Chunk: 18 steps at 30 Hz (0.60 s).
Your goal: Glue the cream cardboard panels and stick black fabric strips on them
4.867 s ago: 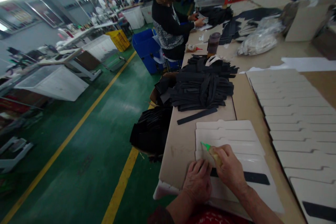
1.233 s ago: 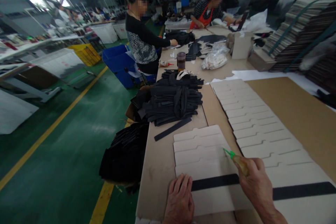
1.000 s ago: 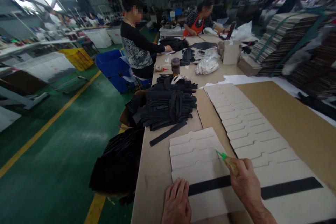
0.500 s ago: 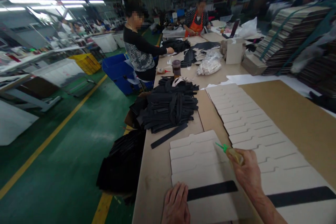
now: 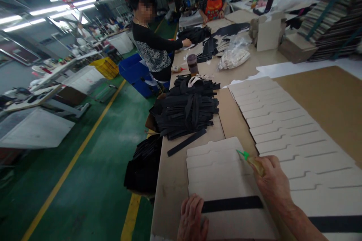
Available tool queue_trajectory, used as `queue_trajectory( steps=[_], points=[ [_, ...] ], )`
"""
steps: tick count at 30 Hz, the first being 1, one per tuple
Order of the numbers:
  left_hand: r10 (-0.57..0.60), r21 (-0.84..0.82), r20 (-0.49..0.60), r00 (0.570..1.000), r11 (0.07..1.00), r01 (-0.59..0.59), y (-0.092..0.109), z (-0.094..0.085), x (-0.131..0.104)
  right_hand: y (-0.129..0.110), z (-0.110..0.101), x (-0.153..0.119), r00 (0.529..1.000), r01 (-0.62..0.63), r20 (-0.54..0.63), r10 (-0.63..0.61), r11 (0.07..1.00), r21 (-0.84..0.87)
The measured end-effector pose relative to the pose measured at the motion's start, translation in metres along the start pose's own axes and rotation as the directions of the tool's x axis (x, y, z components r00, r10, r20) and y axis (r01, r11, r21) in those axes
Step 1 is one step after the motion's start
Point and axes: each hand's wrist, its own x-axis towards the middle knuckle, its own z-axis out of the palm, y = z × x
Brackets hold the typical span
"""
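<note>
My right hand [image 5: 273,180] is closed round a small glue bottle [image 5: 257,166] with a thin green nozzle. The nozzle points left, over the right side of several overlapped pale cardboard pieces [image 5: 215,173]; whether its tip touches them I cannot tell. Across the nearest piece lies a black strip [image 5: 233,204]. My left hand [image 5: 192,218] rests on that piece at the strip's left end, fingers slightly bent and nothing gripped. A longer row of overlapped cardboard pieces [image 5: 285,131] lies to the right, its nearest piece also bearing a black strip [image 5: 338,223].
Bundled black strips [image 5: 186,109] are heaped at the table's left edge, with one loose strip [image 5: 186,142] before them. Beyond stand a dark jar [image 5: 192,64] and a plastic bag [image 5: 234,54]. Two people work farther along the table. Stacked boards [image 5: 336,19] rise at the right.
The camera view has shifted, so the table appears farther right and higher. My right hand keeps the glue bottle over the pale pieces. My left hand stays at the strip's end, fingers slightly more bent.
</note>
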Motion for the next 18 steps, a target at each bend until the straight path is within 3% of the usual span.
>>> queue_trajectory(
  steps=[7,13,18],
  points=[
    [0.023,-0.012,0.043,0.999,1.000,-0.022,-0.001,-0.002,-0.002,-0.015,0.005,-0.005,0.995,0.068,0.070,-0.072,0.996,0.051],
    [-0.002,0.003,0.040,0.999,1.000,0.002,-0.002,0.002,-0.003,-0.014,0.001,-0.005,0.999,-0.041,0.011,0.043,0.993,-0.108],
    [-0.035,-0.023,0.045,0.998,0.999,0.036,0.000,0.006,-0.005,-0.032,0.011,-0.010,0.993,0.106,0.055,-0.105,0.994,-0.012]
  ],
)
